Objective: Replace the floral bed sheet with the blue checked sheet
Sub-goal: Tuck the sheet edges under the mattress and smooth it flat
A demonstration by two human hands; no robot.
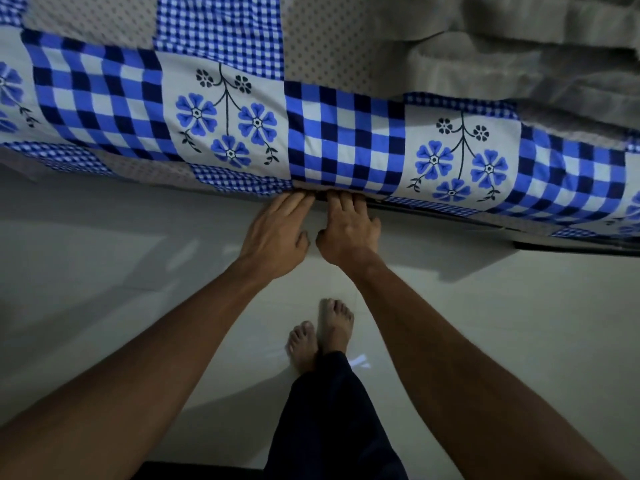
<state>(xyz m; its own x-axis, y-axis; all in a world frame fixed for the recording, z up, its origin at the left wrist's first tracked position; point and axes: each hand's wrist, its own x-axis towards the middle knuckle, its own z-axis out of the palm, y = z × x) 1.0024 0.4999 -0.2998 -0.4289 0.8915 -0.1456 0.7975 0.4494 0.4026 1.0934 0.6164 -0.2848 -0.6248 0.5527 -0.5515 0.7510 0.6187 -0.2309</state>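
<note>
Forearms [166, 358] reach to the bed [571, 244] edge
Left hand [277, 233] and right hand [346, 230], fingers straight and gripping nothing, press the hem of the blue checked sheet [346, 133], which covers the bed at 12 o'clock

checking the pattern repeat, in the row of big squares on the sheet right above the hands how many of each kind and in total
big check squares: 3
whole flower squares: 2
flower squares cut by the frame edge: 2
total: 7
</note>
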